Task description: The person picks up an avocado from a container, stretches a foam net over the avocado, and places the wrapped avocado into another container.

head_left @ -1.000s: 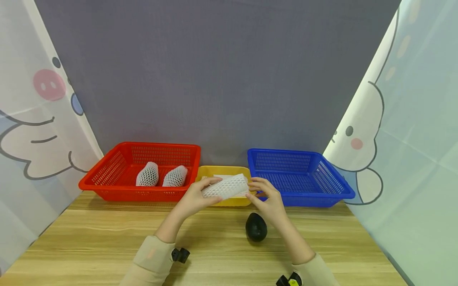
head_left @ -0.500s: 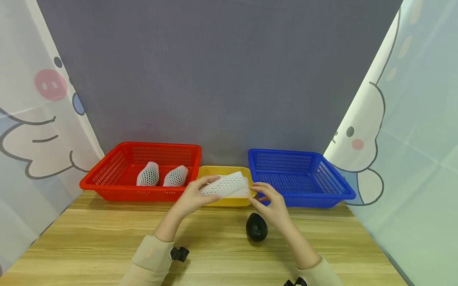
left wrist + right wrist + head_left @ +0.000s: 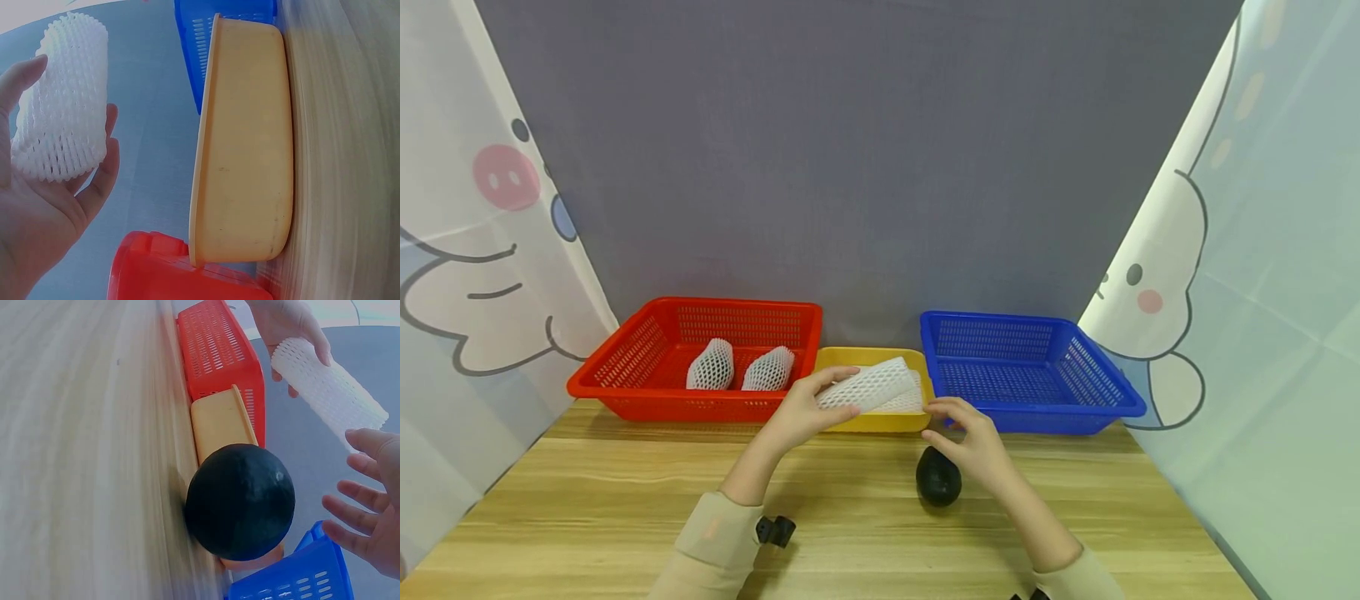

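Observation:
A white foam net sleeve (image 3: 867, 385) is held in my left hand (image 3: 801, 412), thumb on one side and fingers on the other, above the front of the yellow basket (image 3: 880, 423). The left wrist view shows the sleeve (image 3: 65, 100) uncrushed in that grip. My right hand (image 3: 973, 442) has its fingers spread and loosely bent, with nothing in them. It hovers just above and right of a dark, smooth avocado (image 3: 937, 479) standing on the table. In the right wrist view the avocado (image 3: 240, 502) looks large and lies apart from the right hand (image 3: 375, 500).
At the left, a red basket (image 3: 692, 408) contains two net-wrapped pieces (image 3: 710, 367). More white foam sleeves (image 3: 908, 400) lie in the yellow basket. A blue basket (image 3: 1037, 419) stands at the right. Behind them hangs a grey cloth (image 3: 865, 167); the table (image 3: 850, 517) is wooden.
My right hand has come away from the sleeve's end and dropped down and to the right, towards the avocado. The left hand keeps the sleeve, shifted slightly left.

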The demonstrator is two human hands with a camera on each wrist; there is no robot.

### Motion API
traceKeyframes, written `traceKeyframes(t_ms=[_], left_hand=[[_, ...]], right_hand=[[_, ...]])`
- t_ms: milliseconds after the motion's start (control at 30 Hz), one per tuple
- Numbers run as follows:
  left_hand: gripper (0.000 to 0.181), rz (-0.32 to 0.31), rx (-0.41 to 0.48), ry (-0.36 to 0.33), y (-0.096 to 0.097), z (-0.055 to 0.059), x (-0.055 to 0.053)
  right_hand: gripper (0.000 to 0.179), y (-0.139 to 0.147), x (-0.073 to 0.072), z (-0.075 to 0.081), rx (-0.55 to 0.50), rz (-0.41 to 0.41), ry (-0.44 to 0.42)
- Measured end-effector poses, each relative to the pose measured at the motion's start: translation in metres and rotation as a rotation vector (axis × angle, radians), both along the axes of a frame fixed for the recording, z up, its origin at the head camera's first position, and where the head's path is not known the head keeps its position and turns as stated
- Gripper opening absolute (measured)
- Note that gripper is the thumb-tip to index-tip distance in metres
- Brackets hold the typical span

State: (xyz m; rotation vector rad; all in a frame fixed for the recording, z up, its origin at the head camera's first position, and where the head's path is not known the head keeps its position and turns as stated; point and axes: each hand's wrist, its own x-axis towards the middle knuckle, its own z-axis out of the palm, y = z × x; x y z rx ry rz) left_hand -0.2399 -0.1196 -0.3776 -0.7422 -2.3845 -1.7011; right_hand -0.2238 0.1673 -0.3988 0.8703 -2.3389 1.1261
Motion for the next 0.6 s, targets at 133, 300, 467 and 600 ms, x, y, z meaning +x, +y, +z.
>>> traceKeyframes(t_ms=[133, 300, 467, 600], left_hand=[[0.055, -0.006, 0.002, 0.006, 0.0, 0.0, -0.001], [0.054, -0.003, -0.009, 0.016, -0.001, -0.001, -0.001], [0.054, -0.007, -0.007, 0.009, 0.0, -0.001, -0.001], [0.053, -0.009, -0.004, 0.005, 0.0, -0.001, -0.001]], right_hand=[[0.032, 0.003, 0.002, -0.002, 0.046, -0.005, -0.003], [0.034, 0.01, 0.004, -0.005, 0.117, 0.053, -0.068], [0.044, 0.02, 0.006, -0.01, 0.163, 0.124, -0.155], [0.052, 0.027, 0.004, -0.014, 0.191, 0.161, -0.242]])
